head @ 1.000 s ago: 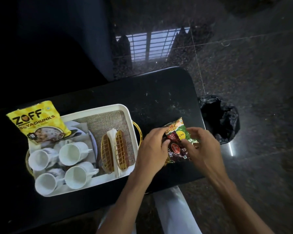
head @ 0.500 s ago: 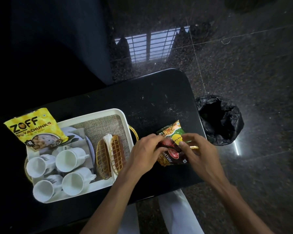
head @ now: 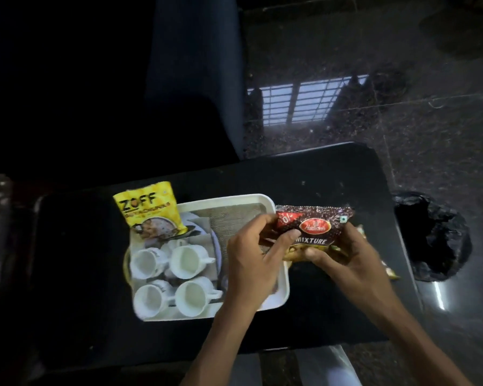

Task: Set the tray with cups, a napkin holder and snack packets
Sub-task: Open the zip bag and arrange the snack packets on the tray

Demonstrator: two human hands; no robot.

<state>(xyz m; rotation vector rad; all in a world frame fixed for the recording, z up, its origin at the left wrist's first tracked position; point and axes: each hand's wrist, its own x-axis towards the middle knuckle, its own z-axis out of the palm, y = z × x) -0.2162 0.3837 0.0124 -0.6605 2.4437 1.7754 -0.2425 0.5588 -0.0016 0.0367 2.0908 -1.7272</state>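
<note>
In the head view, the change is the red mixture packet (head: 315, 227). A second ago it lay on the black table (head: 313, 176) to the right of the tray, with both hands working at it. Now it is lifted clear, turned label-up, and held level over the tray's far right corner. That suggests the pickup is done and the step in hand is setting this packet down on the white tray (head: 223, 198). The left hand (head: 250, 263) pinches the packet's left end, with its thumb (head: 286, 237) across the front face and the other fingers curled behind. The right hand (head: 346, 263) grips the right end, its fingers curled under the near edge. The packet thus spans the gap between the two hands, its printed face showing above the knuckles. Part of another wrapper (head: 391, 273) peeks out on the table from under the right hand; I cannot tell what it is. On the tray, four white cups (head: 185, 261) sit grouped at the near left. The yellow soya-chunks packet (head: 148, 210) leans over the far left corner. The napkin holder, plain to see on the tray's right half a second ago, is now hidden by the left hand. The bare woven mat (head: 232, 215) at the far right looks like the likeliest free spot. A black bin bag (head: 432, 238) stands on the floor, right of the table.
</note>
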